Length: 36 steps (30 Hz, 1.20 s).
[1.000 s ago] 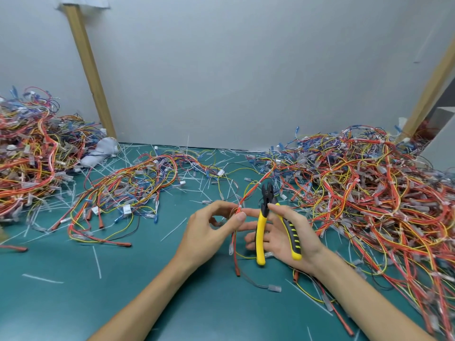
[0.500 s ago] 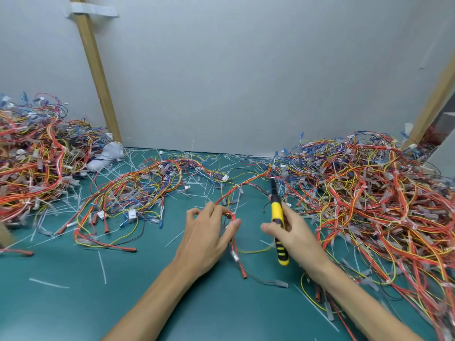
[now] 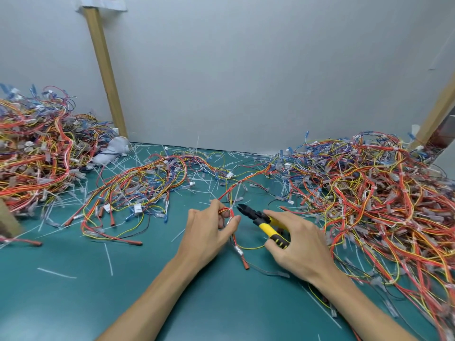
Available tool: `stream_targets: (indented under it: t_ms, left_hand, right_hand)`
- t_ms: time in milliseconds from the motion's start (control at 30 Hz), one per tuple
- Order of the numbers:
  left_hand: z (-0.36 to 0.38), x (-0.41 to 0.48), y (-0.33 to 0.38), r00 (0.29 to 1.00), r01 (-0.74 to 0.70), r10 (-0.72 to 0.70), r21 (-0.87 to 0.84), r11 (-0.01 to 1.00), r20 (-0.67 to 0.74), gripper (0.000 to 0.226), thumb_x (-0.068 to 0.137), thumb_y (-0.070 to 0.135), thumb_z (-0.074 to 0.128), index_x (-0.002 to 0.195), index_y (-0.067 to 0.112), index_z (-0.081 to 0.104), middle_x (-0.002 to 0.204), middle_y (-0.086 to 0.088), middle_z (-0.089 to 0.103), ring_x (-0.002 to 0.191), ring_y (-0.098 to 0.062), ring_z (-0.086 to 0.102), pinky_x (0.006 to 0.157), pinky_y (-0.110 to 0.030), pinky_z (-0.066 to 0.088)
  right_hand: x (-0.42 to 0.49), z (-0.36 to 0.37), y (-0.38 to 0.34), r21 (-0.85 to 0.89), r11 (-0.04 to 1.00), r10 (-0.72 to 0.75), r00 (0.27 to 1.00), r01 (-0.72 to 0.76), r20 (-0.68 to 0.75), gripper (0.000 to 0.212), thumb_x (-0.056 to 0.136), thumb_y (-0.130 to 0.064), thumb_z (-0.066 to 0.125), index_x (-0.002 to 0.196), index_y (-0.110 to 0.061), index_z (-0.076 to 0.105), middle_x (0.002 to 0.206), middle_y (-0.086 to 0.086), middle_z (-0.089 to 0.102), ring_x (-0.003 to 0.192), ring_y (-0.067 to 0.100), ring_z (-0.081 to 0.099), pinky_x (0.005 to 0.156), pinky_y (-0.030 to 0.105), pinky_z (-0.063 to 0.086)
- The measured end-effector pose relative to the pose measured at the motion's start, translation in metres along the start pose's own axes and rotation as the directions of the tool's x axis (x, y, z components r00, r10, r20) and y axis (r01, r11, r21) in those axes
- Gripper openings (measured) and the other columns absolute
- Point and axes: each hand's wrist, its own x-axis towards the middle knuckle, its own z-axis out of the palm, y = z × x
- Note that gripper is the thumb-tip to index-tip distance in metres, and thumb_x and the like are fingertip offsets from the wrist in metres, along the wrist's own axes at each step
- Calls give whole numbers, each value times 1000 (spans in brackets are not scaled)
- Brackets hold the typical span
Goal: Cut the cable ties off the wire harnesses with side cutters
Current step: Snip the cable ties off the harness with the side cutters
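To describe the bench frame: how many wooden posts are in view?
2. One light-brown wooden post at back left, another at the right edge; more may be hidden.

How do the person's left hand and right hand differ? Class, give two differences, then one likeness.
The left hand pinches a red-and-yellow wire harness between thumb and fingers; the right hand wraps its fingers round the yellow-handled side cutters. The left hand presents the harness; the right hand points the cutters' tip toward it. Both hover low over the green table.
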Motion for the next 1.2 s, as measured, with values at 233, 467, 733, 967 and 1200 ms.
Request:
stream_targets:
  t_ms: [233,467,733,967,1200]
  left_hand:
    - [0,1,3,1000,14,-14,-6,1000,-18,33,88,41,63,75,24,38,54,11,43,53,-8,41,75,-32,36]
    - [-1,1,4,1000,8,-8,5,1000,1,34,88,37,63,73,25,36,52,11,42,52,-13,40,71,-33,35]
    - [-3,0,7,1000,-3,3,-1,1000,11,39,88,34,65,71,30,30,50,11,41,52,-12,39,69,-31,31]
    - [-3,0,7,1000,-21,21,-18,1000,-1,36,88,35,64,72,29,33,51,11,41,52,-12,39,67,-29,29]
    - [-6,-2,11,972,-76,89,71,995,-217,35,80,49,68,102,28,49,98,16,49,93,-7,44,82,-26,27]
  right_hand:
    - [0,-1,-3,-2,997,-76,997,76,9,56,66,-37,58,120,-29,64,105,-15,62,105,11,52,88,20,36]
    - [-1,-1,-6,12,996,-84,996,84,-9,52,65,-38,56,117,-32,63,104,-18,59,107,8,51,77,28,49]
    - [-2,0,-5,7,996,-94,995,94,-15,43,66,-45,51,107,-36,61,93,-19,60,94,8,54,70,27,48]
    - [-2,-1,-6,10,998,-66,997,66,30,40,68,-49,49,102,-35,62,85,-13,61,83,10,55,68,31,48]
    - [3,-5,-6,204,978,25,993,-48,111,29,67,-43,52,91,-34,65,60,-7,55,58,12,50,56,25,40]
